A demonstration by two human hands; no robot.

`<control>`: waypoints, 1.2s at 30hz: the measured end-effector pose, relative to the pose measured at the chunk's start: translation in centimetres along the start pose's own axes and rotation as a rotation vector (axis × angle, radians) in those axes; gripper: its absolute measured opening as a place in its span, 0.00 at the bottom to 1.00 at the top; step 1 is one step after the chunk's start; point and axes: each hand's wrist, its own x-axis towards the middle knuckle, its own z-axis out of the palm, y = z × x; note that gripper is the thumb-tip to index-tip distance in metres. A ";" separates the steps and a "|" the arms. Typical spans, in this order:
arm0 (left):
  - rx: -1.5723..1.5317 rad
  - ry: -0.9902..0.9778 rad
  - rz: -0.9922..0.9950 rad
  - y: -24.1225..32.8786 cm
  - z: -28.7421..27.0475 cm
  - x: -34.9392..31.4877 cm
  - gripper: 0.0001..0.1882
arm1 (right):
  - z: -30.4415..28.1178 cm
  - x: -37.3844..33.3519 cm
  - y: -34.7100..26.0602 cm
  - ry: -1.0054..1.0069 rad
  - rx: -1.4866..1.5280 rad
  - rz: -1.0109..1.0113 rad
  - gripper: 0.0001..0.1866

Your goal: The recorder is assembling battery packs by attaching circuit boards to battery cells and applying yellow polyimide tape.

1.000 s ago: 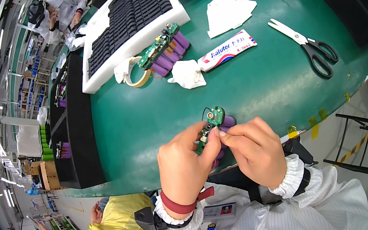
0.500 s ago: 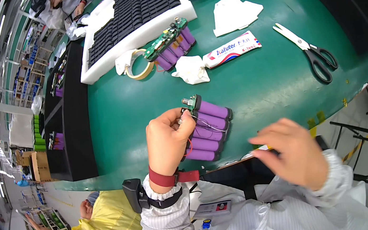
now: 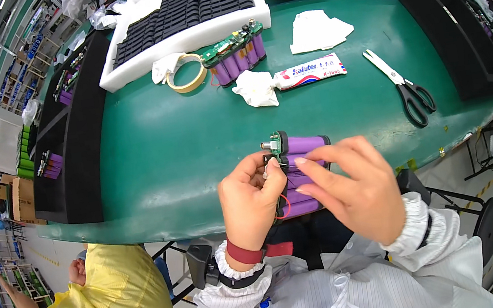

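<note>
A battery pack of purple cells (image 3: pixel 306 143) with a small green circuit board (image 3: pixel 276 143) at one end is held over the table's near edge. My left hand (image 3: pixel 252 199) is closed on its board end, thumb and index finger pinched beside a thin wire. A red wire (image 3: pixel 285 204) loops out below those fingers. My right hand (image 3: pixel 359 191) reaches over the pack from the right. Its index fingertip is by the thin wire, and the thumb lies apart from it, lower down. The right hand covers part of the cells.
Beyond lie a second purple pack (image 3: pixel 237 64), a tape roll (image 3: pixel 189 87), a glue tube (image 3: pixel 314 71), crumpled white tissue (image 3: pixel 257 90), a white cloth (image 3: pixel 319 31) and scissors (image 3: pixel 402 87). A white foam tray (image 3: pixel 263 16) holds black parts. Someone in yellow (image 3: pixel 111 298) sits at left.
My right hand has come in from the right to the battery pack. My left hand and the pack have shifted slightly right in the picture as the view moved.
</note>
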 end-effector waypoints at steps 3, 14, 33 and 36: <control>-0.041 -0.018 -0.012 -0.3 0.1 -0.3 0.11 | 1.6 -0.2 -0.6 0.006 -0.107 -0.017 0.20; -0.011 -0.046 0.030 0.3 0.0 -0.4 0.10 | 2.6 -1.1 0.0 0.067 -0.090 -0.021 0.19; -0.094 -0.133 0.049 0.4 -0.1 -0.4 0.12 | 4.0 -1.7 1.2 0.243 0.007 0.076 0.14; -0.098 -0.142 0.045 -0.3 -0.1 -0.6 0.13 | 4.0 -1.8 1.2 0.250 0.017 0.095 0.14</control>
